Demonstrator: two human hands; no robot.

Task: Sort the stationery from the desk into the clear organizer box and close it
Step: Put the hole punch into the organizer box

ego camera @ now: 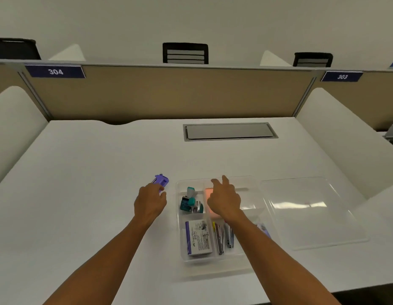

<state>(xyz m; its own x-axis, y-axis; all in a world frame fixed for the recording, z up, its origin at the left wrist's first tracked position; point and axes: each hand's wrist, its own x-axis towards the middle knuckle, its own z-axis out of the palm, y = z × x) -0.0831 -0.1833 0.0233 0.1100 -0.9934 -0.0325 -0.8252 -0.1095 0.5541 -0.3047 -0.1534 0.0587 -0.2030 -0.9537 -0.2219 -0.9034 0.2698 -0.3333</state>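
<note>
The clear organizer box (246, 180) lies open on the white desk. Its compartments hold teal items (189, 201), a purple-and-white eraser box (197, 237), metal clips or pens (223, 237) and an orange-pink pad (209, 194). My right hand (225, 198) hovers over the pad with fingers loosely spread and holds nothing. A small purple stationery item (162, 180) lies on the desk just left of the box. My left hand (150, 200) grips its near end with curled fingers. The clear lid (312, 212) lies flat to the right of the box.
A grey cable-port cover (229, 131) is set into the desk behind the box. Tan partitions with number plates 304 (55, 71) and 303 (342, 76) close the back. White side dividers stand left and right. The desk's front edge runs close below the box.
</note>
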